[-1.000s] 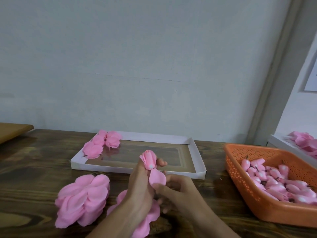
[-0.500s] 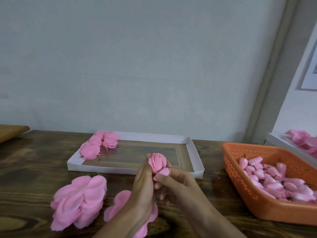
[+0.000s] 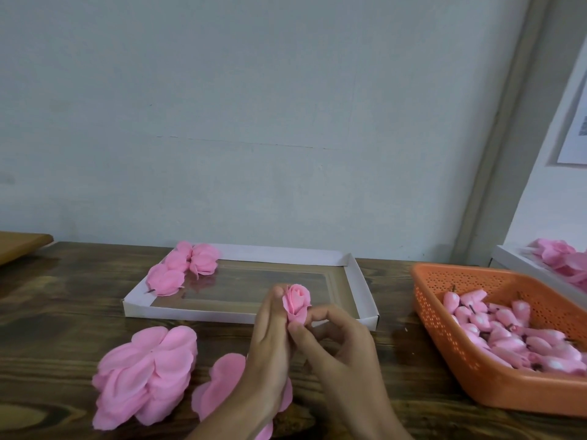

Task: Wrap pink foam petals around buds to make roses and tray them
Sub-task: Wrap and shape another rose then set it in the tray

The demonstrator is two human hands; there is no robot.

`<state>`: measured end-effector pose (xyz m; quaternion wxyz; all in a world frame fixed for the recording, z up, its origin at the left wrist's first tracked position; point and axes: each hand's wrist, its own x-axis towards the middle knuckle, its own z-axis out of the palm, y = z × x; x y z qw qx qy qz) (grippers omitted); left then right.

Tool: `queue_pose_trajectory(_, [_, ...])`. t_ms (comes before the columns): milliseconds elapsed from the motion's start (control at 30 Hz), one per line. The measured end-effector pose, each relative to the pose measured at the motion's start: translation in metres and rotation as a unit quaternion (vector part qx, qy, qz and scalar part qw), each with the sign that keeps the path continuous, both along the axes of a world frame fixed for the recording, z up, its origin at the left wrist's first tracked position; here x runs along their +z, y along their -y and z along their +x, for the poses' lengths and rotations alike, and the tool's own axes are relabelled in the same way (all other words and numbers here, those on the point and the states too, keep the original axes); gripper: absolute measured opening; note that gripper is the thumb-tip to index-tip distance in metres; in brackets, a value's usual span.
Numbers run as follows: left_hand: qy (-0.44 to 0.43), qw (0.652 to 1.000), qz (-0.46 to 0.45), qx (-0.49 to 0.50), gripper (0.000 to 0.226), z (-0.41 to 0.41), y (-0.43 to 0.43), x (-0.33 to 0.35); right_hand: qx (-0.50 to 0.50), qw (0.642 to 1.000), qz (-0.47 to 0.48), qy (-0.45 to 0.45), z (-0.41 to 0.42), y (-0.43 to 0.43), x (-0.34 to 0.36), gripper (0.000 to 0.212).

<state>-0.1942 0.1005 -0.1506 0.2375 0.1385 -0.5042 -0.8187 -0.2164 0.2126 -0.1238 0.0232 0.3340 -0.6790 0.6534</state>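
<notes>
We see the rose (image 3: 297, 301) held between both hands. The right hand (image 3: 336, 341) pinches its base with thumb and forefinger. The left hand (image 3: 270, 341) holds it from the left, fingers nearly upright against the petals, and the thumb is hidden from us. A second ago a loose petal hung below the bud between the hands, and now it is wrapped round, so the flower looks fuller. The hands have hardly shifted. They hover above the table (image 3: 63, 296), just in front of the white tray (image 3: 247, 314).

Three finished roses (image 3: 182, 268) lie in the tray's far left corner, as before. A stack of petals (image 3: 149, 373) sits left of the hands. A second petal pile (image 3: 222, 385) lies partly under the left wrist, so we cannot see its full outline.

To the right, the orange basket (image 3: 444, 328) holds many buds (image 3: 508, 335), and the frame edge cuts off its far side. Beyond it, another white tray (image 3: 514, 258) with pink flowers (image 3: 559, 255) is also cut off, and those flowers are too blurred to count.
</notes>
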Motion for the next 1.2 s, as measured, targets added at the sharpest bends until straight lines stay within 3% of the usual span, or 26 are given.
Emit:
queue_pose_trajectory(167, [0.004,1.0,0.026,-0.014,0.064,0.0,-0.001,0.006,0.033,0.995,-0.068,0.065,0.001,0.003,0.0,0.01])
queue_pose_trajectory(300, [-0.049,0.998,0.026,-0.008,0.036,0.005,-0.001,0.01,-0.006,0.998,-0.063,0.008,0.003,0.003,-0.006,0.028])
queue_pose_trajectory(600, [-0.063,0.995,0.065,-0.047,0.034,0.004,-0.003,0.011,-0.007,0.996,-0.09,-0.028,0.001,0.006,-0.013,0.05])
queue_pose_trajectory(800, [-0.063,0.995,0.05,-0.062,0.018,0.004,-0.002,0.007,-0.026,0.995,-0.059,-0.08,0.003,0.006,-0.012,0.042])
queue_pose_trajectory(867, [-0.06,0.998,0.025,-0.027,0.021,0.001,0.001,0.004,-0.045,0.995,-0.037,-0.084,0.002,0.005,-0.012,0.04])
queue_pose_trajectory(1000, [-0.059,0.996,0.033,-0.052,0.021,0.002,-0.003,0.012,-0.069,0.987,-0.012,-0.142,0.004,0.004,-0.009,0.029])
queue_pose_trajectory(1200, [-0.069,0.997,0.005,-0.044,0.028,-0.003,0.0,0.008,-0.051,0.987,-0.004,-0.149,-0.012,-0.002,-0.003,0.033])
